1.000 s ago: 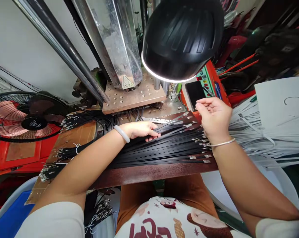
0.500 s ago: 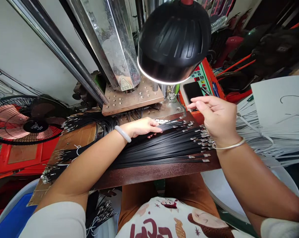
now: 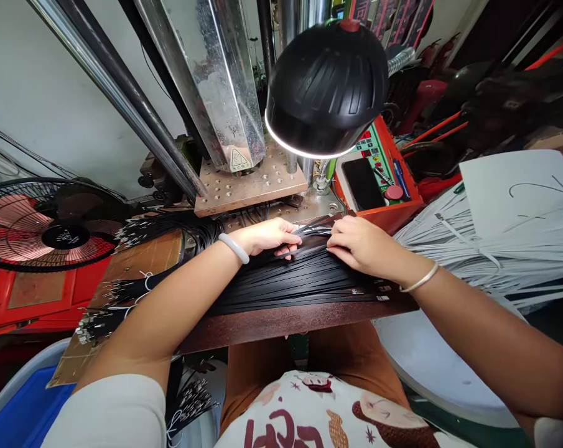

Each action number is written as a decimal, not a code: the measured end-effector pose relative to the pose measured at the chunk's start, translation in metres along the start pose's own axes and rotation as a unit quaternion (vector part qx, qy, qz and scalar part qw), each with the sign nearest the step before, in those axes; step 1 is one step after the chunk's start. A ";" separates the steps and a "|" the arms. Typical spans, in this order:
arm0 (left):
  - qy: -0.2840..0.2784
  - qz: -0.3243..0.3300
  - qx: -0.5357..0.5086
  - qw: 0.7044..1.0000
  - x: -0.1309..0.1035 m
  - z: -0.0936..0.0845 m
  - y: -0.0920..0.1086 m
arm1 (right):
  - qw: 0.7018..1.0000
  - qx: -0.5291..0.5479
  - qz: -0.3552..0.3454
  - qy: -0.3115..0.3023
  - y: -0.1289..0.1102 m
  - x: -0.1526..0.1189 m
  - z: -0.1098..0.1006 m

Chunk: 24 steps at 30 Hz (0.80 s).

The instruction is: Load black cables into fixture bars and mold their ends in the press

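Observation:
A layer of flat black cables (image 3: pixel 281 286) with small metal-tipped ends lies across the dark brown board in front of me. My left hand (image 3: pixel 269 239) is closed, pinching several of these cables near their right ends, slightly above the rest. Beside it, my right hand (image 3: pixel 360 246) has its fingers pinched together on the tips of that same small bunch. It covers many of the other cable ends. Loops of black cable (image 3: pixel 200 230) and tied bundles (image 3: pixel 97 323) sit left of my left forearm.
A press with a drilled metal plate (image 3: pixel 253 193) stands behind the cables, under a black lamp (image 3: pixel 328 93). Right of it are a red control box (image 3: pixel 388 214) and a phone (image 3: pixel 362 183). White cables (image 3: pixel 472 261) lie at far right; a fan (image 3: pixel 52 236) stands left.
My right hand has come down and left from above the cable ends and closed on the bunch held by my left hand. My left hand stays almost in place.

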<state>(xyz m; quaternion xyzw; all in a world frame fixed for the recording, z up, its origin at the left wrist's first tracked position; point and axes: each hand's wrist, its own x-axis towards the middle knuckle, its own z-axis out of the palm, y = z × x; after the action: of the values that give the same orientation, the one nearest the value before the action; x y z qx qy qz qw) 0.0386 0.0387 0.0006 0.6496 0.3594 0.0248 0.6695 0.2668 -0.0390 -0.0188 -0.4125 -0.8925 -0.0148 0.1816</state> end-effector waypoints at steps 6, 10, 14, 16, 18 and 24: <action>0.026 -0.038 -0.009 0.999 0.004 -0.003 -0.004 | 0.985 -0.139 -0.073 -0.071 -0.002 0.012 0.010; 0.015 -0.045 -0.021 0.999 0.006 -0.004 -0.006 | 0.989 -0.123 -0.070 -0.035 0.003 0.008 0.003; 0.011 -0.040 -0.016 0.999 0.007 -0.006 -0.009 | 0.993 -0.109 -0.043 -0.013 0.019 -0.013 -0.003; 0.005 -0.040 -0.019 0.999 0.006 -0.007 -0.010 | 0.992 -0.125 -0.015 -0.005 0.029 -0.026 -0.006; -0.007 -0.037 -0.027 0.999 0.004 -0.008 -0.008 | 0.994 -0.105 0.020 0.017 0.035 -0.034 -0.009; -0.035 0.043 0.011 0.998 0.004 0.001 0.002 | 0.982 -0.044 0.070 0.168 0.003 -0.009 -0.018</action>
<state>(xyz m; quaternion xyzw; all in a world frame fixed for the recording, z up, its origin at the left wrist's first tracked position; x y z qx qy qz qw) 0.0432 0.0406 0.0006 0.6721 0.3078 0.0267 0.6730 0.2801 -0.0463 -0.0057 -0.4735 -0.8164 -0.1105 0.3115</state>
